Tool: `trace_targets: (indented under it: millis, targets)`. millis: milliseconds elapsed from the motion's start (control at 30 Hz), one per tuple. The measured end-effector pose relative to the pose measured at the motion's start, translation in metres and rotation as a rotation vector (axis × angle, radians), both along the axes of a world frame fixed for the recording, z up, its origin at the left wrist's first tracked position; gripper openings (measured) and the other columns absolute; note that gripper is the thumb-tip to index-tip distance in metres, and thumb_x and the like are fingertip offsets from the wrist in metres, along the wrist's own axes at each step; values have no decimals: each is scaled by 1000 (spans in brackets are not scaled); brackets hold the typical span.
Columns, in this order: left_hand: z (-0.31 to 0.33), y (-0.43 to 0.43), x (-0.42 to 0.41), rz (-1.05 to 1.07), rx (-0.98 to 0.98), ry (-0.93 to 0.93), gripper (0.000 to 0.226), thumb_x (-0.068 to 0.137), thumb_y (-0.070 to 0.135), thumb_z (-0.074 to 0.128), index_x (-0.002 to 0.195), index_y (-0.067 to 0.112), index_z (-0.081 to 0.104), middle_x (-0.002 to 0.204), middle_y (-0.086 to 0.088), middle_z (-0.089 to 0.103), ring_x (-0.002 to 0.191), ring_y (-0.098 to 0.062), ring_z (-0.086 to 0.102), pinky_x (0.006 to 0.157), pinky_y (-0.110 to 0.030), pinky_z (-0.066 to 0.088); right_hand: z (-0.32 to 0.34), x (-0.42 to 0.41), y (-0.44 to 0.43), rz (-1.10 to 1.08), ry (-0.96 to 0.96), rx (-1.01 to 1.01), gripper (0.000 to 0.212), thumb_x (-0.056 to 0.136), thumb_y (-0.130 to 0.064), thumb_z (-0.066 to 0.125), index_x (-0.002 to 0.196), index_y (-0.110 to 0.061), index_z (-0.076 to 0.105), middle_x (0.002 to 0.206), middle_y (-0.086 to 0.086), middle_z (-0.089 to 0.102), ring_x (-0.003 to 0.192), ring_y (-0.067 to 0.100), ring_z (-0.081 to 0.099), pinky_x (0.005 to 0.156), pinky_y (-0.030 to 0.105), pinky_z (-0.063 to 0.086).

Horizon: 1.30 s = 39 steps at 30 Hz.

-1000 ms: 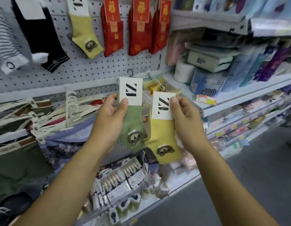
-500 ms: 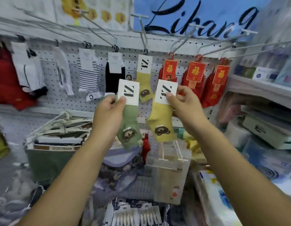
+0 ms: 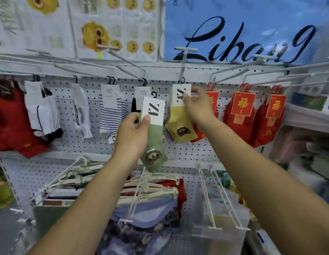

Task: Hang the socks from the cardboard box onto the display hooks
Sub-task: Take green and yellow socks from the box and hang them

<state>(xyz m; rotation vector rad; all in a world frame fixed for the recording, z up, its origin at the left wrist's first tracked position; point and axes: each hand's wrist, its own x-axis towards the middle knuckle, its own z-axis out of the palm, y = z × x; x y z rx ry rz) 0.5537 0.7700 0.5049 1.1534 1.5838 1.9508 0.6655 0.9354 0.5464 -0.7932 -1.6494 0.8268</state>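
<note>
Head view only.

- Right hand (image 3: 199, 105): has gone up and in since half a second ago. Its fingers (image 3: 185, 97) pinch the header card of the yellow sock (image 3: 180, 126), whose top now sits right under the display hook (image 3: 182, 70). Can't tell whether the black hanger loop is over the wire yet.
- Left hand (image 3: 132, 133): fingers curled round the green sock (image 3: 154, 150), thumb on the front of its card. It has stayed lower, just left of the yellow one, off every hook.
- Both socks were side by side at mid-board; now they're split, so I judge the yellow is being hung first and the green waits.
- Red socks (image 3: 242, 115) hang on the hooks to the right.
- Cardboard box is not in frame.
</note>
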Motion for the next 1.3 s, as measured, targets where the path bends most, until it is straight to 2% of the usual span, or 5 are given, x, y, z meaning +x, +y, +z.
trace_targets:
  millis: [433,600,767,1000,1300]
  targets:
    - [-3,34,-26,-53,29,7,22,103,39,52,91,33,69,95,-8,78,90,-37,75,85,-63,58,-24,0,-3,-223,5,82,27,99,-33,59,118,-14,53,100,-8,59,92,9,58,82,25,48]
    - [-2,46,-13,-86,55,38,22,106,35,51,97,25,68,88,0,76,82,-17,73,81,-43,60,-22,7,-46,-63,41,18,29,100,-41,56,109,-16,65,104,-8,67,92,5,63,68,13,54]
    - [-1,49,3,-151,65,79,24,106,34,51,99,17,66,79,3,72,72,-13,65,66,-29,52,-18,8,-61,110,67,-72,31,99,-37,60,105,-7,66,100,20,71,80,32,65,81,63,54]
    - [7,42,-25,80,67,199,16,96,32,68,106,23,59,100,8,73,90,-9,71,82,-34,60,-17,16,-47,68,110,-98,23,99,-24,62,103,-1,65,95,23,72,68,22,64,53,37,57]
    - [47,33,-53,162,243,367,35,92,28,73,117,38,51,115,27,57,113,2,58,88,-26,49,5,3,-16,7,67,19,10,97,-22,64,107,-21,62,91,11,71,85,23,71,72,34,55]
